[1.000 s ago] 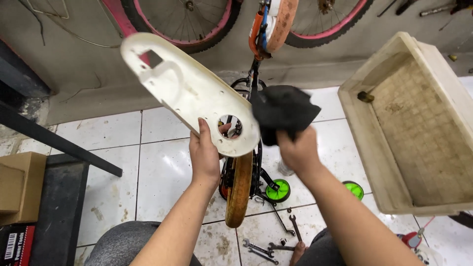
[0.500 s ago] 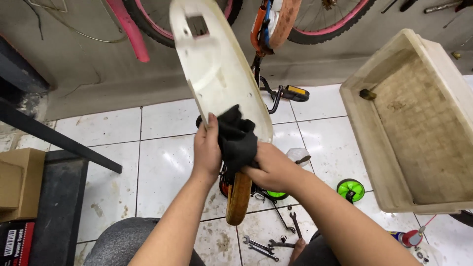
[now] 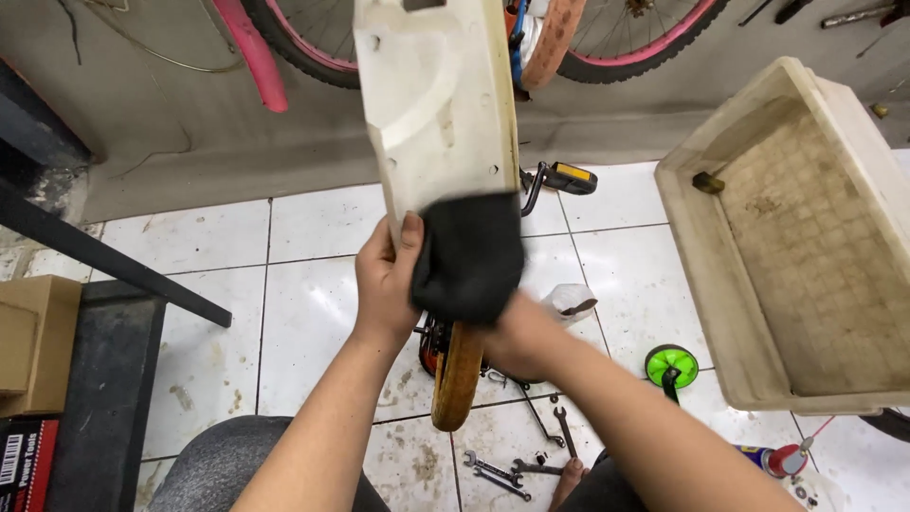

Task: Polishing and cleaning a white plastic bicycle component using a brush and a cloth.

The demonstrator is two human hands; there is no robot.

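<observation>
My left hand (image 3: 384,280) grips the lower end of a white plastic chain guard (image 3: 438,104), which stands upright in front of me. A black cloth (image 3: 468,258) covers the guard's bottom end, and my right hand (image 3: 517,339) presses it there from below, mostly hidden behind the cloth. Under both hands is a small bicycle with a tan tyre (image 3: 457,377), a black pedal with a yellow reflector (image 3: 561,176) and a green training wheel (image 3: 671,365).
A dirty cream tray (image 3: 720,284) stands on the right. Several wrenches (image 3: 517,465) lie on the white tiled floor by my foot. A spray can (image 3: 773,460) lies lower right. A cardboard box (image 3: 28,341) and dark bench (image 3: 104,379) sit left. Pink-rimmed wheels (image 3: 626,43) hang on the wall.
The chain guard has swung from tilted left to upright. My right hand brought the black cloth from the side onto the guard's lower end and now presses it there.
</observation>
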